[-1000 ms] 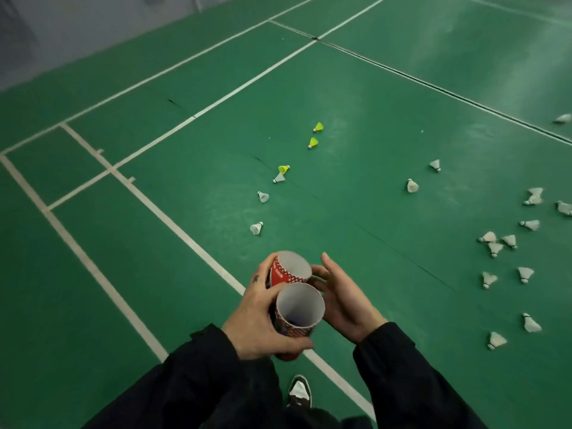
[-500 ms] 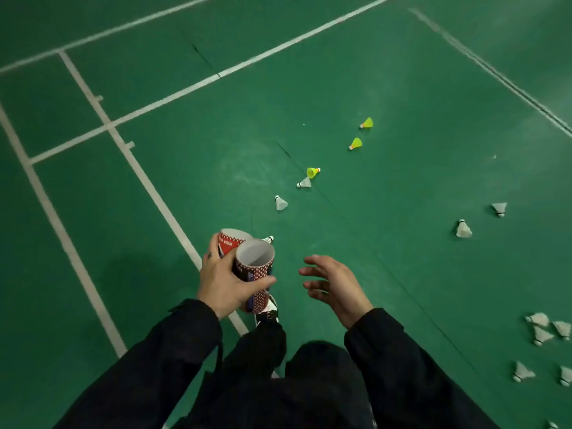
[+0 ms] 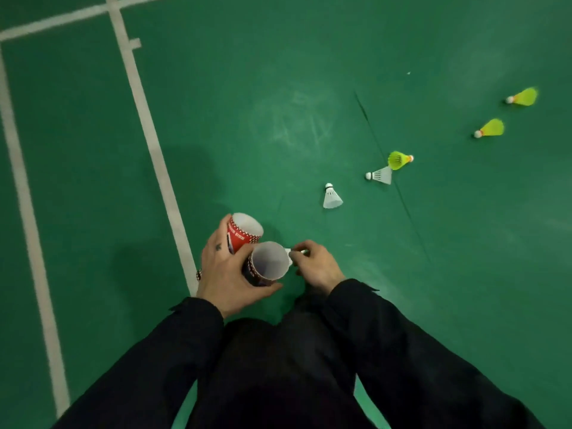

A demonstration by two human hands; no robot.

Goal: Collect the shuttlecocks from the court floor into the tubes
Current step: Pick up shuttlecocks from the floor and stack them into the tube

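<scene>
My left hand [image 3: 227, 274] grips two open red-patterned tubes side by side, the far tube [image 3: 244, 232] and the near tube [image 3: 267, 264], mouths up. My right hand [image 3: 315, 267] is closed on a white shuttlecock [image 3: 291, 251] just right of the near tube's rim; most of it is hidden by my fingers. On the green floor ahead lie two white shuttlecocks, one upright [image 3: 331, 196] and one on its side [image 3: 380, 175]. Three yellow ones lie further right: [image 3: 399, 159], [image 3: 490, 129], [image 3: 524, 96].
White court lines [image 3: 148, 128] run along the left, one passing just behind my left hand. A thin dark seam [image 3: 393, 178] crosses the floor by the shuttlecocks. My dark sleeves and legs fill the bottom of the view.
I have come closer to the floor and the shuttlecocks. My right hand, open half a second ago, has closed on the nearest white shuttlecock beside the tubes.
</scene>
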